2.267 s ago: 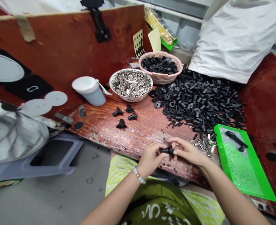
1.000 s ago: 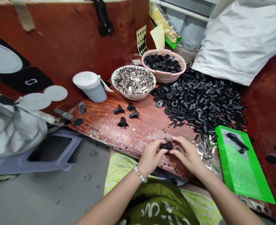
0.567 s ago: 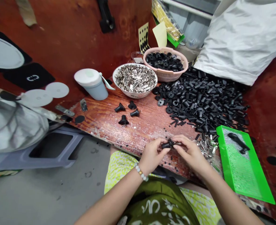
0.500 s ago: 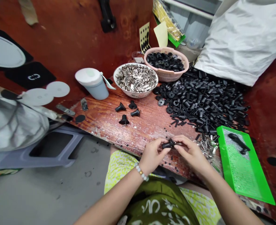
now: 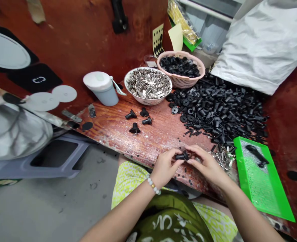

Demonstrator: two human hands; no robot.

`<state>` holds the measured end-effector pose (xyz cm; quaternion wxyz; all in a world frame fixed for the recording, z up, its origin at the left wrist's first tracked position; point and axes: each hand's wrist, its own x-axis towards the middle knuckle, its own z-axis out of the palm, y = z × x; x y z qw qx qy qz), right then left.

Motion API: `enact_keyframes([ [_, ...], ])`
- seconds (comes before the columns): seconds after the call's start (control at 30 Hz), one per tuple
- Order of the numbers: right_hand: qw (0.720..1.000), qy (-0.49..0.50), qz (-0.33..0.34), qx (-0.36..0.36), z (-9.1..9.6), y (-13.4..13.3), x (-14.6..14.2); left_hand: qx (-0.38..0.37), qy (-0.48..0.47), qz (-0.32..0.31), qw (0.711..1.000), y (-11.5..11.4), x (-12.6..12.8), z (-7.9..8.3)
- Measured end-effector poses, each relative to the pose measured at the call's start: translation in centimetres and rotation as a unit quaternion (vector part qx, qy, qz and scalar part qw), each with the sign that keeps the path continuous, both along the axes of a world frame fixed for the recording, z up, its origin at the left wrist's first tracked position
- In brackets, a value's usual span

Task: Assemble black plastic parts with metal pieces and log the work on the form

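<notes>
My left hand and my right hand meet over the near edge of the brown wooden table. Both pinch one small black plastic part between their fingertips. A beaded bracelet sits on my left wrist. Several finished black parts lie on the table farther left. A big heap of loose black plastic pieces spreads behind my right hand, with a small pile of shiny metal clips just right of it.
A white bowl of metal clips and a pink basket of black rings stand at the back. A lidded white cup sits left of the bowl. A green perforated tray lies at the right. A white sack rests behind the heap.
Both hands have stayed together on the black part, turning it slightly between the fingertips. The view has drifted a little, so everything sits slightly to the right of before.
</notes>
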<state>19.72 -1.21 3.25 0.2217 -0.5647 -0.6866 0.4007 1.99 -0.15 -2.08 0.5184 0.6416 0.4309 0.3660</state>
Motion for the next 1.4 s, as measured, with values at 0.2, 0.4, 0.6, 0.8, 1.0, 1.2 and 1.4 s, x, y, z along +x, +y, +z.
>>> enact_keyframes([
  [0.2,1.000,-0.003,0.003,-0.018,-0.3,0.2,0.2,-0.009,-0.008,-0.001,1.000,0.0,0.0,0.0],
  [0.4,0.998,-0.040,-0.024,-0.035,-1.0,0.3,0.2,0.001,0.008,0.003,1.000,0.0,-0.1,0.0],
  [0.6,0.998,-0.015,-0.041,-0.049,-0.9,0.2,0.0,0.017,0.022,0.007,1.000,0.0,0.0,0.2],
  [0.8,0.987,0.102,-0.038,-0.119,-0.9,0.5,0.1,0.022,0.008,0.017,1.000,-0.1,0.1,0.4],
  [1.0,0.983,0.125,-0.056,-0.124,-1.2,0.3,0.1,0.010,0.002,0.021,1.000,-0.2,0.1,0.3],
  [1.2,0.994,0.065,-0.055,-0.073,-0.8,0.1,0.0,0.026,0.012,0.012,1.000,0.0,0.0,0.4],
  [1.4,1.000,-0.006,0.022,0.014,0.2,0.3,0.3,0.060,0.015,-0.005,0.998,0.0,0.0,0.5],
])
